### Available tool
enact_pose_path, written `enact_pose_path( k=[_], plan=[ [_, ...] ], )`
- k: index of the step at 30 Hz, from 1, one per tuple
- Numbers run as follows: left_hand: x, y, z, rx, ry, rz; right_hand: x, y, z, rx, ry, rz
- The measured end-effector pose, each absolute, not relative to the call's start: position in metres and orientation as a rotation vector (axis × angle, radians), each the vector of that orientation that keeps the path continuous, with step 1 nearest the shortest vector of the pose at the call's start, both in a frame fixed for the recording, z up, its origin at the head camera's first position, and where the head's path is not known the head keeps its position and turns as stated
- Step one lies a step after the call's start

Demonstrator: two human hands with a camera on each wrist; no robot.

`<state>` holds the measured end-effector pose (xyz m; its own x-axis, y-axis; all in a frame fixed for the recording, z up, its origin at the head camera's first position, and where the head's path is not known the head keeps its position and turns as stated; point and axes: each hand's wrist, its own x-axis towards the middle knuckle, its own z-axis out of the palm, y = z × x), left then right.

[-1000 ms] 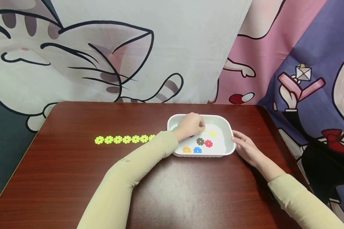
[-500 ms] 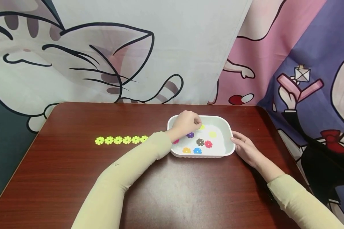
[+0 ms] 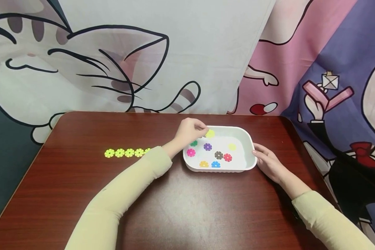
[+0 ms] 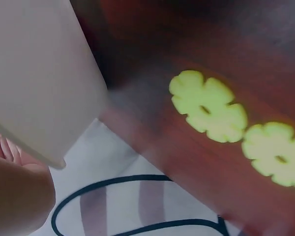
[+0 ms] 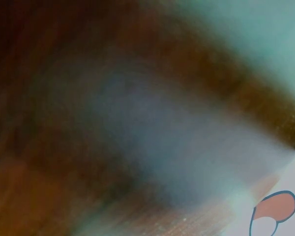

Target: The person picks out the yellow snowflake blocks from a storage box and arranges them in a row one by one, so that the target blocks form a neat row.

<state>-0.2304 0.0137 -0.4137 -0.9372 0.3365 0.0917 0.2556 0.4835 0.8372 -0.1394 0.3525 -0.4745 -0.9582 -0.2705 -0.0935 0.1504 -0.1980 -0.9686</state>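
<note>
My left hand (image 3: 190,132) is over the back left corner of the white plastic tray (image 3: 240,164), pinching a yellow flower-shaped disc (image 3: 210,133) between thumb and fingers. In the left wrist view, part of that hand (image 4: 22,191) shows beside the tray wall (image 4: 39,73). My right hand (image 3: 270,162) holds the tray's right end, thumb at the rim. Inside lie flower discs: green (image 3: 193,143), purple (image 3: 207,147), pink (image 3: 191,152), grey-brown (image 3: 218,155), red (image 3: 227,157), orange (image 3: 203,164), blue (image 3: 216,164) and pale yellow (image 3: 232,147).
A straight row of yellow-green flower discs (image 3: 129,152) lies on the brown table (image 3: 187,208) left of the tray; my left sleeve (image 3: 122,194) covers its right end. A cartoon-print curtain (image 3: 225,52) hangs behind the table. The right wrist view is mostly blurred.
My left hand has moved left across the tray toward its back left corner, carrying the yellow disc. More discs in the tray are uncovered. The right hand has stayed at the tray's end.
</note>
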Motion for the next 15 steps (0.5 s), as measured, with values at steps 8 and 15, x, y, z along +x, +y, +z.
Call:
enact_pose_path(
  k=[8,15],
  plan=[
    [-0.220,-0.009,-0.410,0.347,2.474,1.693,-0.138,0.351,-0.473,-0.123,1.800,-2.231],
    [-0.213,-0.029,-0.412,0.116,2.208,1.923,-0.140,0.351,-0.473,-0.116,1.806,-2.224]
  ],
)
